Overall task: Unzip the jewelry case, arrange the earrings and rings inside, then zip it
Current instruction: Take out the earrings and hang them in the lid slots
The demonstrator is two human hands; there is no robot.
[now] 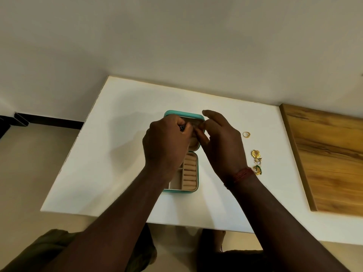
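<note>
White tabletop (110, 146) stands against a plain cream wall, and the teal jewelry case (193, 188) lies unzipped at its middle, lid (172, 113) raised on the far side. The left hand (167, 142) hovers over the case with fingers curled, pinching a small dark piece (182, 127) against the lid's inner face. The right hand (224, 146) meets it there, thumb and fingers bunched and forefinger lifted; whether it holds anything I cannot tell. Beige ring rolls (190, 173) in the base look unfilled. Right of the case, well apart, lie a gold ring (246, 134) and a cluster of gold earrings (256, 161), then a wooden board (326, 158). Arranging seems barely begun. Next probably comes seating this piece, which needs fine two-handed alignment, then fetching the others.
</note>
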